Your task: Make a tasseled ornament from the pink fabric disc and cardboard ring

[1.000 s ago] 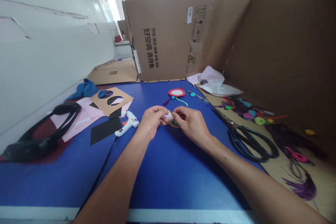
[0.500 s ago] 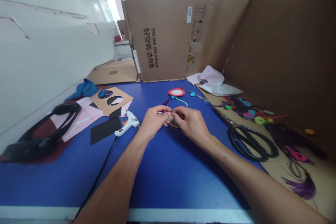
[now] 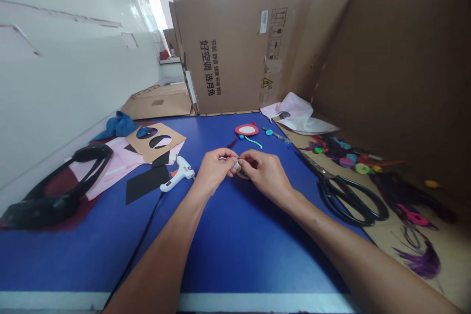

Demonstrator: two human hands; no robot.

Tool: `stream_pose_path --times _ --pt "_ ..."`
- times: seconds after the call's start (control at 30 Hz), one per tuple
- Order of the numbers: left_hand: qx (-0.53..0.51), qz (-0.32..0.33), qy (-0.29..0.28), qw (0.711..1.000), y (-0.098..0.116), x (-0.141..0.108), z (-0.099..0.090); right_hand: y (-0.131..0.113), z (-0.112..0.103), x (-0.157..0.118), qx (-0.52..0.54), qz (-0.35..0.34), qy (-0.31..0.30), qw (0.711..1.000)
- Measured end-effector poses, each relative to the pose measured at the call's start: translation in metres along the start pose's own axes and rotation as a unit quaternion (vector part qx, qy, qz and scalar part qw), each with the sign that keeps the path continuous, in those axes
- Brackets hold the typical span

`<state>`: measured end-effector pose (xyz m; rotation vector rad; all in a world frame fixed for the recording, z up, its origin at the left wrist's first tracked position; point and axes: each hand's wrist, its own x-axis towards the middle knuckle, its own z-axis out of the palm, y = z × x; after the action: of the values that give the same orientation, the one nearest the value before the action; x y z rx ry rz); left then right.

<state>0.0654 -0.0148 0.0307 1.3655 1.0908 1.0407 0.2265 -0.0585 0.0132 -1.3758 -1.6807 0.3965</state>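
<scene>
- Our left hand [image 3: 216, 169] pinches a small pale piece [image 3: 237, 166] between thumb and fingers.
- Whether our right hand [image 3: 265, 171] grips anything, we cannot tell.
- Just below the fingertips: a tan curved piece [image 3: 242, 175].
- Both look light; we'd hold edges gently.

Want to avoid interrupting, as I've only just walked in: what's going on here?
A person is working bare-handed over a blue table. The left hand pinches a small pale piece, and the right hand meets it at the fingertips; whatever that one grips is hidden. A tan curved piece shows just below the fingers. Farther off lies a red-rimmed oval with a white centre. A white glue gun lies to the left and black-handled scissors to the right, both unheld.
</scene>
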Motion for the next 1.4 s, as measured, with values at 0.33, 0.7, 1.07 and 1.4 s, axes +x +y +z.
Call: stream_pose_path --times 0.33,0.7,1.07,1.4 --pt "-0.056 -0.013 -0.017 0.998 0.0012 -0.0009 -0.0008 0.0017 0.0017 0.0007 0.056 0.043 -0.005 0.997" --pt "-0.217 -0.073 -0.036 0.973 0.0072 -0.0013 -0.004 0.0021 0.0013 0.0022 0.076 0.047 0.017 0.996" --pt "-0.201 -0.074 -0.066 0.975 0.0045 -0.0013 -0.0036 0.0008 0.0007 0.002 0.063 0.025 0.033 0.997" --pt "-0.196 -0.08 -0.078 0.974 0.0066 -0.0032 -0.001 0.0003 -0.0001 0.0026 0.062 0.027 0.035 0.997"
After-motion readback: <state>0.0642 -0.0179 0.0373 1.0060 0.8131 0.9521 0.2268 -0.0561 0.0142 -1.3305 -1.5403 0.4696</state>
